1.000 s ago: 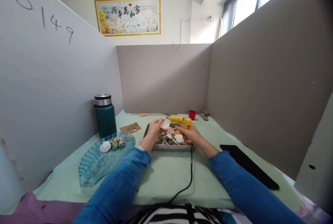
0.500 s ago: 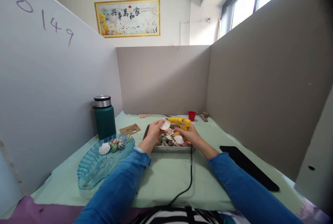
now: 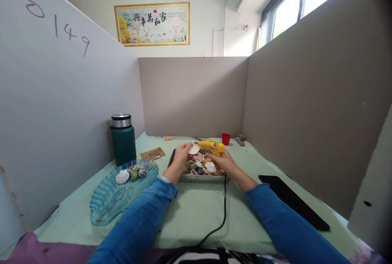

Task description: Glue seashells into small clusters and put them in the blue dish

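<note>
Between the fingers of my left hand is a white seashell, held up over the tray. My right hand is closed round the handle of a yellow glue gun, whose nozzle points left at the shell. Whether the nozzle touches the shell I cannot tell. Below both hands lies a metal tray filled with several shells of mixed colours. A black cord runs from the glue gun down to the front edge of the table.
On the left, a blue glass dish carries several shells, with a green bottle behind it. A brown card lies near the tray. Farther back stand a red cup and a driftwood piece. A black flat object lies right.
The view has tilted slightly, so everything sits a little lower. Both hands keep their hold on the shell and the glue gun, with barely any movement.
</note>
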Demonstrator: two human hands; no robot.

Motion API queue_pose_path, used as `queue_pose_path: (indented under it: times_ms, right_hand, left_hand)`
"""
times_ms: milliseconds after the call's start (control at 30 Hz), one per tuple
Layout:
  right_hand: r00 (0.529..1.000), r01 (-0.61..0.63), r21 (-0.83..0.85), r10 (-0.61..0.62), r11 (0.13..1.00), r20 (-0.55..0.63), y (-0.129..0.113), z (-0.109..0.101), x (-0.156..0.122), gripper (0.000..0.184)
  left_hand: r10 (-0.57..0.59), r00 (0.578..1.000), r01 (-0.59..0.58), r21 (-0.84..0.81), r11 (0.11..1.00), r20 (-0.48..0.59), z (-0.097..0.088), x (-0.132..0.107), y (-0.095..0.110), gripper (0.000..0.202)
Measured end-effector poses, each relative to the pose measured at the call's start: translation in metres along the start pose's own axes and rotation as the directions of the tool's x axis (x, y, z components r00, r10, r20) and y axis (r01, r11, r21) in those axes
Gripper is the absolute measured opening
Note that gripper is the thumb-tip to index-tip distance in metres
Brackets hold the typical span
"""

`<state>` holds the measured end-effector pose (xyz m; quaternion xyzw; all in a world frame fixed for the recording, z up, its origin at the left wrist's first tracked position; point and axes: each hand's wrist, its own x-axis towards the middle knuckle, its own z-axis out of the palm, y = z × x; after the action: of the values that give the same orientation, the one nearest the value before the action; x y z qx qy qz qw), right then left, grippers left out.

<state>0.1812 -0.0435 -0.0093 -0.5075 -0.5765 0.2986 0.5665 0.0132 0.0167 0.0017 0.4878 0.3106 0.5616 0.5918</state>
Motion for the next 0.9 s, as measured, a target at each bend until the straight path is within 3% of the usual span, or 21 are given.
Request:
queue_pose_path:
  times_ms: [333,533,900]
  right_hand:
    - [1.000,-0.017,-0.043,0.016,0.999,-0.008,0.000,-0.001,0.000,0.027]
    - [1.000,-0.002,-0.036,0.002,0.999,-0.001,0.004,-0.002,0.002,0.028]
    - [1.000,-0.004,-0.058,0.003,0.998,-0.012,0.001,-0.001,0.002,0.027]
  left_hand:
    - [0.068,0.995,-0.062,0.083,0.995,-0.079,0.001,0.000,0.002,0.024]
    - [0.131,0.989,-0.120,0.152,0.981,-0.068,-0.002,0.003,-0.002,0.030]
    - [0.119,0.991,-0.111,0.137,0.984,-0.056,0.000,0.002,-0.002,0.033]
